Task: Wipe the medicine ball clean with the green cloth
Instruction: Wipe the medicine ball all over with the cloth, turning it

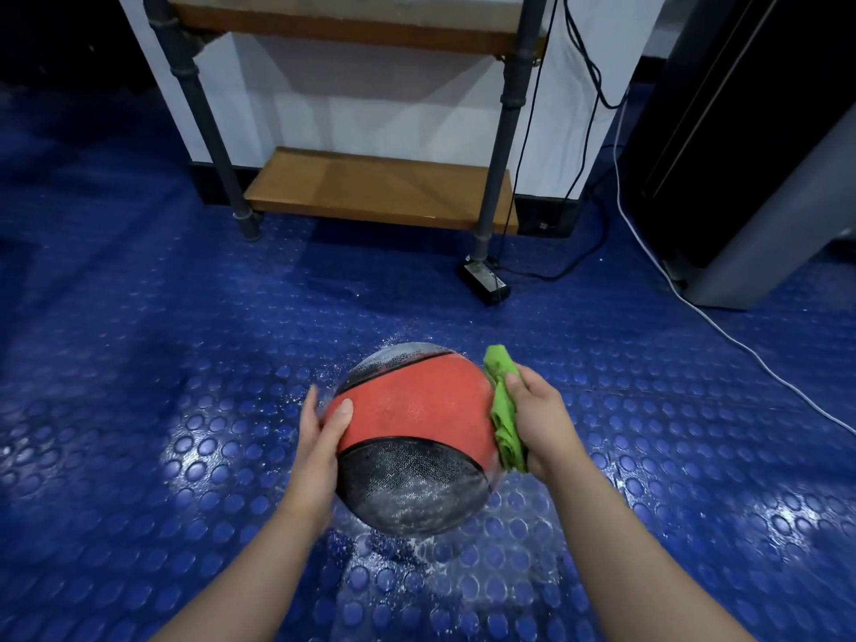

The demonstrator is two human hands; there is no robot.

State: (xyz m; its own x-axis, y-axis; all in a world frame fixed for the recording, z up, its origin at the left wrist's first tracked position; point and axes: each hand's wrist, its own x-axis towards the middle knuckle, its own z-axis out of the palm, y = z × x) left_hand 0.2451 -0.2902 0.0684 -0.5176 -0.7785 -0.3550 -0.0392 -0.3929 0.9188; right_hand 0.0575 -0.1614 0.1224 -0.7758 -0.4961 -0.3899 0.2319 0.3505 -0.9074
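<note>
A blue rubber floor with raised round studs is seen across the frame, speckled white and glossy under the ball. A shelf unit of grey pipe and brown wooden boards is set against the white wall at upper centre, and a black and grey cabinet is seen at upper right.

At lower centre, a round red and black medicine ball with textured panels, its black parts dusted white, is held between both hands over the floor. The left grip is laid flat and open against the ball's left side, with the thumb on the red band. The right grip is closed on a crumpled green cloth, which is pressed to the ball's right side under the thumb.

A white cable is trailed across the floor at right. Black cables are hung down the wall, and a small black box is seen at the shelf's foot.
</note>
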